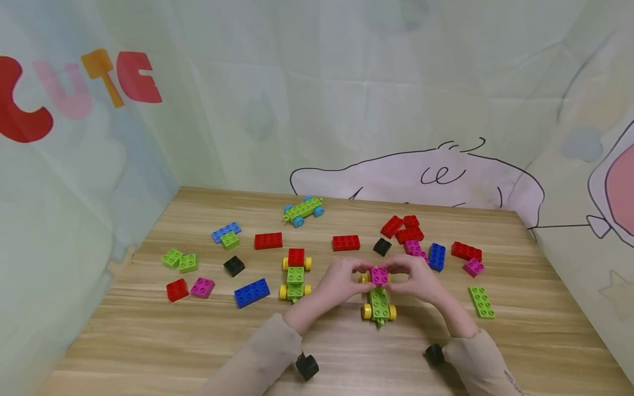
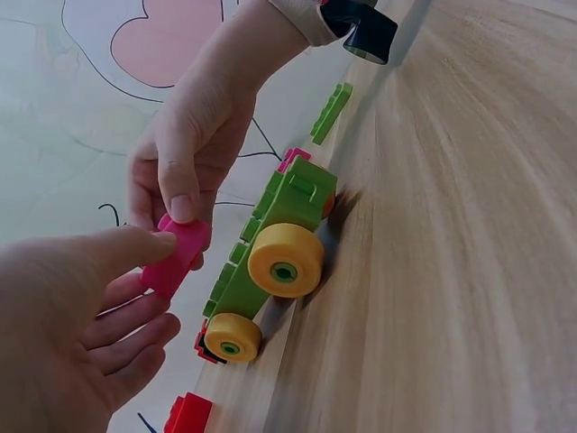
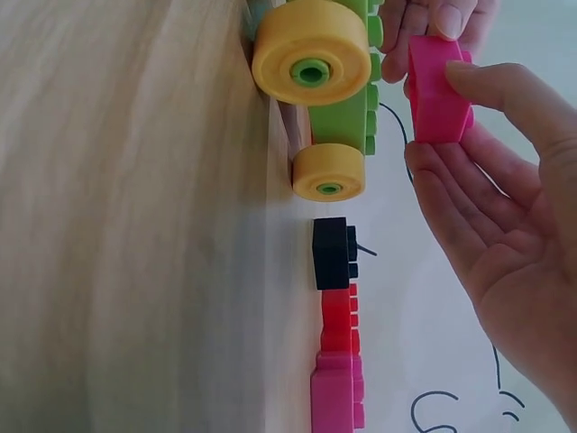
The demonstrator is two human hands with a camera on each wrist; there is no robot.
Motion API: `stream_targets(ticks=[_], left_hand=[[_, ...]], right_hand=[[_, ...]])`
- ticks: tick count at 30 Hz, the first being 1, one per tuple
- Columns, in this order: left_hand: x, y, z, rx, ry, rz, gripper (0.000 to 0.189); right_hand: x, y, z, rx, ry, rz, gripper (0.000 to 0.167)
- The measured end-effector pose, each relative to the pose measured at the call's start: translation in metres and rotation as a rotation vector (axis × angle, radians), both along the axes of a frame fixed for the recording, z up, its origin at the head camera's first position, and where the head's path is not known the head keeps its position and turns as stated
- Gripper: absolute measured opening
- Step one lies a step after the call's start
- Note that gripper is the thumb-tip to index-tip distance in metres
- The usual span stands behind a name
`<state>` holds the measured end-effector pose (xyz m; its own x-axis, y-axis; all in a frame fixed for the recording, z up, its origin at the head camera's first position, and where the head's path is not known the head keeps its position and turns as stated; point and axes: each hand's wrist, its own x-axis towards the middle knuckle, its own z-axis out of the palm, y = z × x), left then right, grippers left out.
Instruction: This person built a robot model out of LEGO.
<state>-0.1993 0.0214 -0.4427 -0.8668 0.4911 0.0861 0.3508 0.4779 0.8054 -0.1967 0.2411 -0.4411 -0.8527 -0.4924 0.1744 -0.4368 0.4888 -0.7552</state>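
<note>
Both hands pinch one magenta brick (image 1: 379,276) between thumbs and fingers, my left hand (image 1: 342,279) from the left and my right hand (image 1: 415,278) from the right. In the left wrist view the magenta brick (image 2: 183,255) is clear of the studs of a green car base (image 2: 287,200). Yellow wheels (image 2: 285,260) carry that base, which stands on the table below the hands. The right wrist view shows the brick (image 3: 435,88) tilted, with a thumb on its face. From the head camera, the fingers and brick cover part of the base's far end.
Left of the hands stands another yellow-wheeled car (image 1: 295,276) with green and red bricks stacked on it. A green base with blue wheels (image 1: 303,210) sits at the back. Loose bricks lie both sides, including a blue brick (image 1: 252,292), black brick (image 1: 382,246) and green brick (image 1: 482,302).
</note>
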Motion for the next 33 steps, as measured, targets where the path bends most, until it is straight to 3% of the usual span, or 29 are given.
stream_targets(ticks=[8,33], left_hand=[[-0.0008,0.0028,0.0035,-0.063,-0.015,0.004,0.039],[0.0026,0.0005,-0.0011,-0.054,0.013,-0.015,0.037]], right_hand=[[-0.0022,0.0036,0.0026,0.048,-0.026,0.004,0.033],[0.0004,0.0027,0.0001,0.071,-0.078,0.028,0.034]])
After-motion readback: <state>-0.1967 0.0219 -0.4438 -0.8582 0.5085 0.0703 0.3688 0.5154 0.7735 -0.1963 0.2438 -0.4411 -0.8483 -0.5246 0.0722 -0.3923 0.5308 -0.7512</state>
